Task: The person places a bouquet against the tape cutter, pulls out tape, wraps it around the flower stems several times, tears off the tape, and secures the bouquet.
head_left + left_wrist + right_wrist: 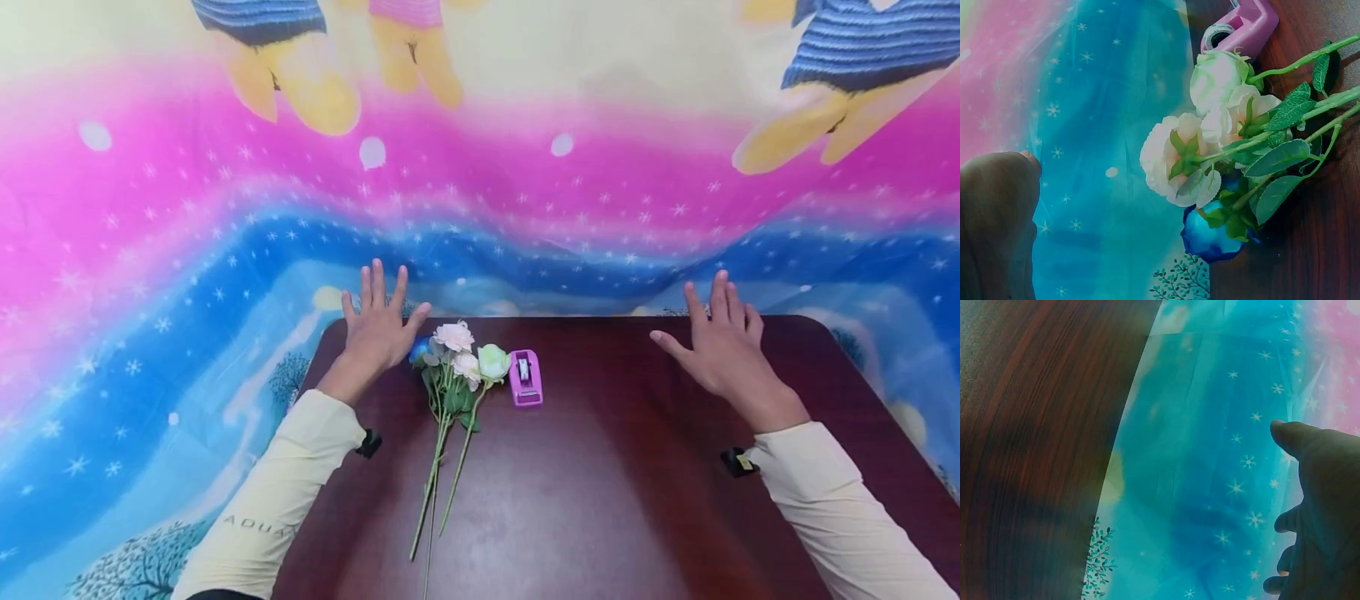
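My left hand (377, 335) is held out with fingers spread over the table's far left corner, holding nothing. Just right of it lie artificial flowers: two pale pink ones (453, 337), a white-green rose (493, 363) and a blue rose (1213, 234), their green stems pointing toward me. Beside the white-green rose sits a pink tape dispenser (527, 379) with a small roll in it. Over the right side of the table, my right hand (723, 350) is also spread out and grips nothing. The right wrist view shows its thumb (1294, 437) and several fingertips.
The dark brown wooden table (570, 483) has rounded far corners. Behind and around it hangs a pink and blue cloth (517, 192) printed with snowflakes and cartoon figures. A small black device (741, 462) is worn at the right cuff, another (369, 443) at the left.
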### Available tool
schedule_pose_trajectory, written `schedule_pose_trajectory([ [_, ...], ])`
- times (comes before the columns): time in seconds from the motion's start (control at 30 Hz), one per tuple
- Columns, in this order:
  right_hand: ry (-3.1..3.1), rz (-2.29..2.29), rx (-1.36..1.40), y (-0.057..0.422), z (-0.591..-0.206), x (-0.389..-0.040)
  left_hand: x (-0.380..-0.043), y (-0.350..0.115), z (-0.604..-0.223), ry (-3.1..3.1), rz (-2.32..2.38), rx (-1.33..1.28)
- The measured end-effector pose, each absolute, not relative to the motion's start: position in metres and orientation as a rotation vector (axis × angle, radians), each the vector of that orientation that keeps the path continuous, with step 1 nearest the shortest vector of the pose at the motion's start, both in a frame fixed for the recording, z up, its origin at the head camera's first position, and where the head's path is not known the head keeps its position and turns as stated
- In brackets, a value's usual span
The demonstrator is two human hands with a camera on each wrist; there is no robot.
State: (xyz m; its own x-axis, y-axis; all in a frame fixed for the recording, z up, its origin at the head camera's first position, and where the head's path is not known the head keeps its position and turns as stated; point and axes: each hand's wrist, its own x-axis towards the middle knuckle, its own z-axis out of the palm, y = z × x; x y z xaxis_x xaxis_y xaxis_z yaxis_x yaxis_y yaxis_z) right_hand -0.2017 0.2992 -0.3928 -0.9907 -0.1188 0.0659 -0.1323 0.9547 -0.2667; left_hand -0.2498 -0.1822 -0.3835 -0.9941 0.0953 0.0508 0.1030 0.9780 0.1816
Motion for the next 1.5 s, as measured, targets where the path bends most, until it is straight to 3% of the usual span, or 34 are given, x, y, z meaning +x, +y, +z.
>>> schedule_pose_trajectory([
  [0.63,-3.105,0.44,0.251,0.286,-0.398,-0.204,-0.241,-0.182,-0.392,-3.126,-0.469,-0.095],
  [0.97,-3.101,0.432,0.319,0.268,-0.403,-0.203,-0.228,-0.185,-0.408,-2.841,-0.286,-0.903],
  [1.33,-3.06,0.406,0.545,0.244,-0.414,-0.201,-0.204,-0.177,-0.434,-2.632,0.054,-1.547],
  [1.5,-3.067,0.422,0.654,0.234,-0.424,-0.197,-0.19,-0.171,-0.46,-2.564,0.436,-1.765],
])
